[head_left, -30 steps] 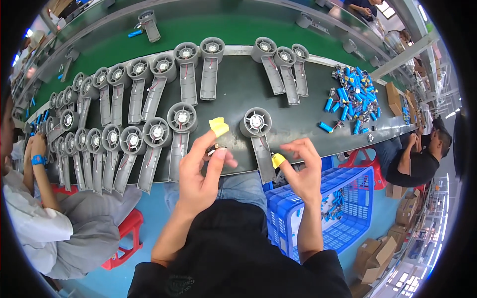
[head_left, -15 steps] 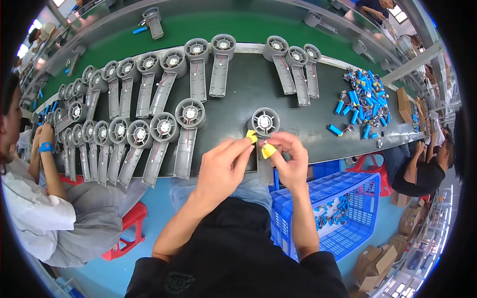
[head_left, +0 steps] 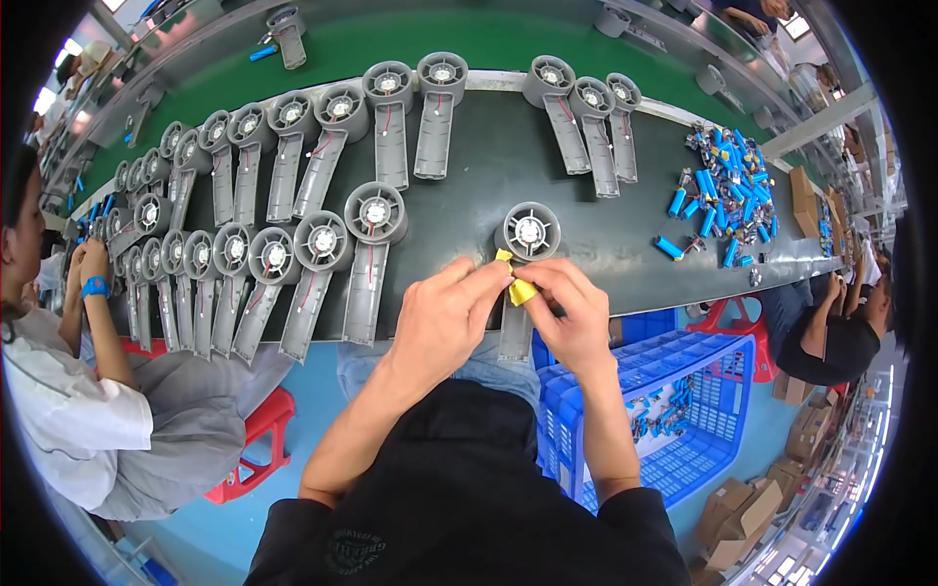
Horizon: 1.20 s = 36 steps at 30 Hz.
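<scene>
A grey handheld fan housing with a round spoked head lies in front of me, its handle pointing toward my body. My left hand and my right hand meet over the top of that handle, fingers closed in a pinch. Bright yellow covers or scraps sit at the fingertips; I cannot tell whether they are worn or held. Whatever is pinched between the fingers is hidden. Part of the handle shows below the hands, at the table's near edge.
Rows of similar grey fan housings stand to the left and along the back. Blue cylindrical cells with wires are heaped at the right. A blue crate stands below the table edge. A person works close on my left.
My hands have come together, closing the gap between the fingertips. The small white connector that showed at the right fingers is now hidden. The view has shifted slightly.
</scene>
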Motion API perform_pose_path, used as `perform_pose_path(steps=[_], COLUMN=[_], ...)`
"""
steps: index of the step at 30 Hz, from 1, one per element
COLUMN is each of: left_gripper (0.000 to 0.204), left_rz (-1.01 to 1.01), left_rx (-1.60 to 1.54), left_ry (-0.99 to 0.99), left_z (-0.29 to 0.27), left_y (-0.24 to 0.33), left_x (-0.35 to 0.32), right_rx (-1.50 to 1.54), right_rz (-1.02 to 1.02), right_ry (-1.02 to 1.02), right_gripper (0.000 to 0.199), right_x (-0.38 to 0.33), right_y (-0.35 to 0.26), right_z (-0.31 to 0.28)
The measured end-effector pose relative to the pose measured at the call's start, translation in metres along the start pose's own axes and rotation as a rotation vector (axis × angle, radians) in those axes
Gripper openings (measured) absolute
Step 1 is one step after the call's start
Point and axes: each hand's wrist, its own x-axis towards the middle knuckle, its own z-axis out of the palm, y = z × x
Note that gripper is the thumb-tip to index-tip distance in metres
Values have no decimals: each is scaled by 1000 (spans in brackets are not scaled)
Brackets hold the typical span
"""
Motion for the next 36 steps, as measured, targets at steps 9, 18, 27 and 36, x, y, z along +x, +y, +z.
perform_pose_path(steps=[9, 18, 27, 36], left_gripper=[24, 24, 22, 24], left_rz=[-101, -111, -66, -18], left_rx=[-305, -262, -216, -199], left_ry=[109, 77, 129, 86], left_z=[4, 5, 9, 5], left_y=[5, -5, -1, -11], left_x=[-12, -17, -17, -17], right_rx=[-57, 19, -35, -68], right_rz=[13, -54, -24, -74], right_ry=[126, 166, 189, 155], right_gripper=[27, 26, 28, 28], right_x=[-7, -5, -6, -3], right_y=[1, 3, -2, 1], right_z=[13, 17, 20, 18])
